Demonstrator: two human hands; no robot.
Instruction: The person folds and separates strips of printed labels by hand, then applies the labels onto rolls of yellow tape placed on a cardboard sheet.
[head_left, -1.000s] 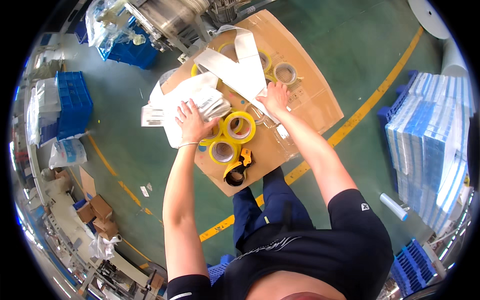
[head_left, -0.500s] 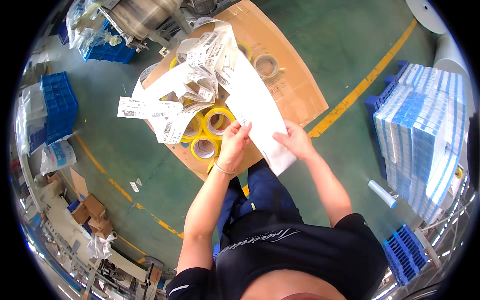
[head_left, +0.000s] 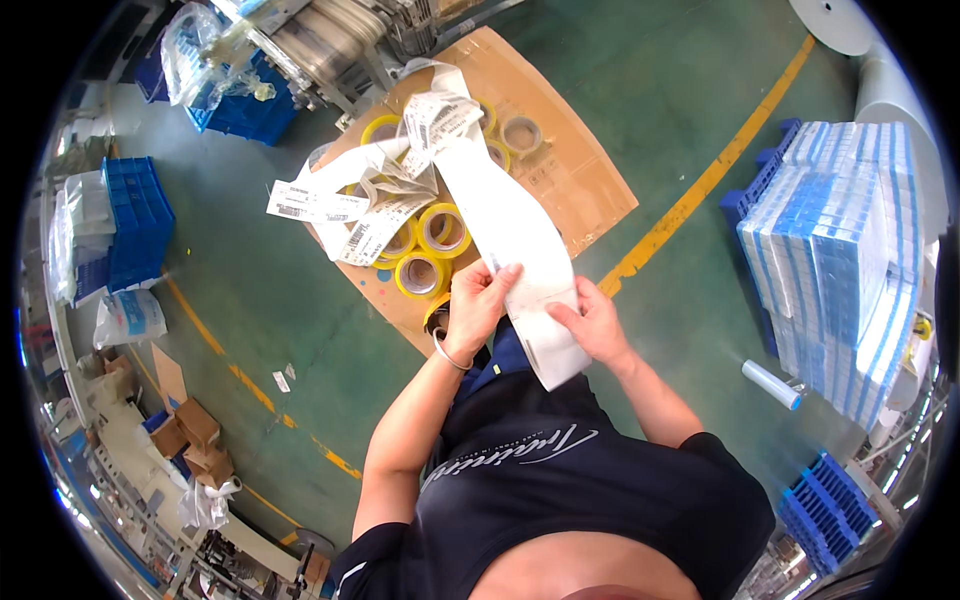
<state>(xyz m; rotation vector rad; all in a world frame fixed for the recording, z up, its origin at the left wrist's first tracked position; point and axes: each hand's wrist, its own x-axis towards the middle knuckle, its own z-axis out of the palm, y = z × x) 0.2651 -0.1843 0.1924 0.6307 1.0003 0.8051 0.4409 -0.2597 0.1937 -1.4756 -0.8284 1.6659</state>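
The left hand (head_left: 478, 305) and right hand (head_left: 592, 322) each pinch an edge of the long white paper label strip (head_left: 510, 225), near the body. Trailing far over yellow tape rolls (head_left: 432, 252) on brown cardboard (head_left: 575, 170), it could snag and tear.

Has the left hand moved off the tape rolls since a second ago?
Yes. The left hand has pulled back from the yellow tape rolls toward the body, gripping the white label strip.

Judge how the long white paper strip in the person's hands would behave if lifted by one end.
The strip is probably floppy: it sags and curls over the tape rolls. It seems light, as the left hand and right hand hold it by fingertips. It may tangle where it loops.
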